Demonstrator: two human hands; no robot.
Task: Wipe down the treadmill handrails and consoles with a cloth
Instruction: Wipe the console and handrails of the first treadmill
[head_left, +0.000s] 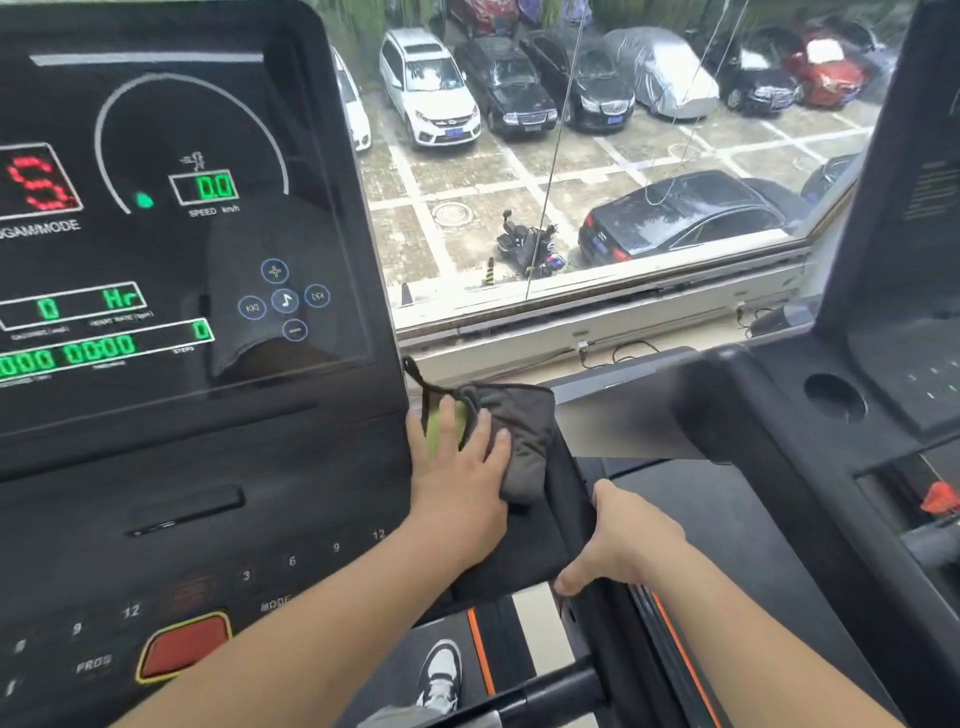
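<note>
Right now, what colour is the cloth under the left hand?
Dark grey cloth, with a yellow-green patch; head view.

Beyond the window pane, a paved lot holds a row of parked cars: a white car (428, 88), a car under a silver cover (662, 70) and a red car (826, 65). Nearer stands a black sedan (691, 218), with a scooter (527, 244) just beside it, close to a striped cone (489, 273) and a manhole cover (451, 214). Black cables (631, 349) trail along the window sill (649, 317).

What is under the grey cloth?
The grey cloth lies on the black console ledge, and the left hand presses flat on top of it. The patch of ledge beneath the cloth is covered and cannot be seen. The right hand grips the ledge's edge.
</note>
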